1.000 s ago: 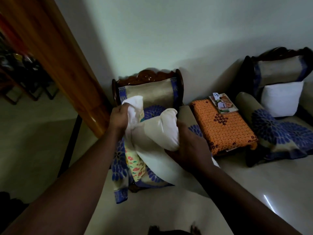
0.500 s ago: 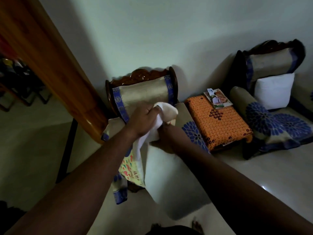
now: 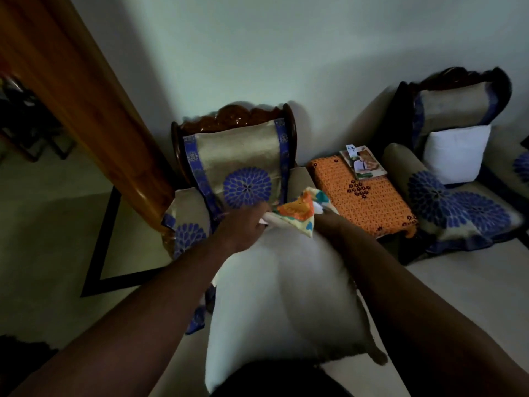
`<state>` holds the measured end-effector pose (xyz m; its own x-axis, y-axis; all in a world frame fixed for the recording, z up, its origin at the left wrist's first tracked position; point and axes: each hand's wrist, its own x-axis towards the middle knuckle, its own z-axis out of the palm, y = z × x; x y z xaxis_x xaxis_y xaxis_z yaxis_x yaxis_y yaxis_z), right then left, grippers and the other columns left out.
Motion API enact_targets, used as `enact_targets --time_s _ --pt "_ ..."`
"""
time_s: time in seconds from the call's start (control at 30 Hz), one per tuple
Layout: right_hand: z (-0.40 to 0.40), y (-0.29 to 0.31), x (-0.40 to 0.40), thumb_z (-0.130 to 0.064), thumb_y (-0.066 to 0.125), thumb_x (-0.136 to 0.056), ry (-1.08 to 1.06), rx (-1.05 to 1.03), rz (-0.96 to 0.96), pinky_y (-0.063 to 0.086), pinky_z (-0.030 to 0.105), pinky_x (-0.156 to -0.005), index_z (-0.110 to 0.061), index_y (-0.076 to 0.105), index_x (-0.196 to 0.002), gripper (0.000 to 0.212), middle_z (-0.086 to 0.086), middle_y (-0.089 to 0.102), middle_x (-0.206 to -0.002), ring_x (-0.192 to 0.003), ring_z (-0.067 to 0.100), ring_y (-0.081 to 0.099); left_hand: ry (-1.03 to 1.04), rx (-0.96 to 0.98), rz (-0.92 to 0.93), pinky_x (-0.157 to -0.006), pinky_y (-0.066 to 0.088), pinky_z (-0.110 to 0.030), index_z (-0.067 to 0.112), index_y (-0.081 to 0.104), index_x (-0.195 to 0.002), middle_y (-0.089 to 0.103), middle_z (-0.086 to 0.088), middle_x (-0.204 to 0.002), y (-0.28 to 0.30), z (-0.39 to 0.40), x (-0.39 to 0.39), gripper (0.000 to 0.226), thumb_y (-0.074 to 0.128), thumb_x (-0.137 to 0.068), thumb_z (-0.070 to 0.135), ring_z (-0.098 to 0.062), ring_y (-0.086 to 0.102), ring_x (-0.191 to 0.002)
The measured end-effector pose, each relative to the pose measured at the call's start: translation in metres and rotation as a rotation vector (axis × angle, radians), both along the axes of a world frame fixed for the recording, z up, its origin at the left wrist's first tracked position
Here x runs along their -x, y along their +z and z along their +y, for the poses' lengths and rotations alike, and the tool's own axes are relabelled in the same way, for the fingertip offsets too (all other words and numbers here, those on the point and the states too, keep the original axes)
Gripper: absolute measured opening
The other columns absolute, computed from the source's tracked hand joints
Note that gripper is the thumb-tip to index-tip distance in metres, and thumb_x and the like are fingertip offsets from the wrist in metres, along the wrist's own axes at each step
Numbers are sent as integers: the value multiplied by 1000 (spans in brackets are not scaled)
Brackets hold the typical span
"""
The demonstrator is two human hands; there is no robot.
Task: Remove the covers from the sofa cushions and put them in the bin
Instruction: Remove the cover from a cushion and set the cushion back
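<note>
A bare white cushion insert [image 3: 286,305] hangs in front of me, its lower edge against my body. At its far end the colourful patterned cover [image 3: 297,214] is bunched up, orange, cream and teal. My left hand [image 3: 243,224] grips the cover's left side. My right hand [image 3: 329,224] holds its right side, and its fingers are mostly hidden behind the fabric. Behind them stands a wooden armchair [image 3: 234,156] with a beige and blue flower drape. No bin is in view.
An orange patterned stool [image 3: 369,204] with a printed booklet [image 3: 363,161] stands right of the armchair. Further right is a second sofa seat [image 3: 463,207] with a bare white cushion [image 3: 455,153]. A wooden door frame [image 3: 77,110] slants at the left.
The cover has been pulled off toward the far end of the insert and is now bunched between both hands. The white insert now hangs lower and nearer to me.
</note>
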<state>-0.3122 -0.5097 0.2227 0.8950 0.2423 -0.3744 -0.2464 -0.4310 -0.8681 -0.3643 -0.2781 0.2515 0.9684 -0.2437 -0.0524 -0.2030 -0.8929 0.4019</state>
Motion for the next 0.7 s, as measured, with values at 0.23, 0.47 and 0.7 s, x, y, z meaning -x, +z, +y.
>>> enact_targets --time_s 0.23,0.47,0.7 --pt "-44 -30 41 -21 60 -99 -224 -260 186 56 39 -88 -8 58 -130 34 20 66 -124 -110 36 65 -242 127 208 -88 49 -28 28 66 -126 70 3 -122 -37 -34 33 46 59 -90 56 -16 64 -109" --pt "-54 -51 53 -53 42 -104 -432 -523 313 58 41 -88 -17 51 -140 52 13 72 -120 -112 30 69 -170 214 175 -95 45 -23 23 64 -134 67 1 -131 -51 -52 23 44 65 -90 29 -17 62 -120" --pt "-42 -71 66 -30 53 -101 -565 388 15 46 48 -102 -2 38 -143 52 26 37 -147 -128 42 46 -173 275 264 -97 50 -28 22 63 -136 67 0 -131 -83 -58 27 49 67 -88 32 -16 63 -117"
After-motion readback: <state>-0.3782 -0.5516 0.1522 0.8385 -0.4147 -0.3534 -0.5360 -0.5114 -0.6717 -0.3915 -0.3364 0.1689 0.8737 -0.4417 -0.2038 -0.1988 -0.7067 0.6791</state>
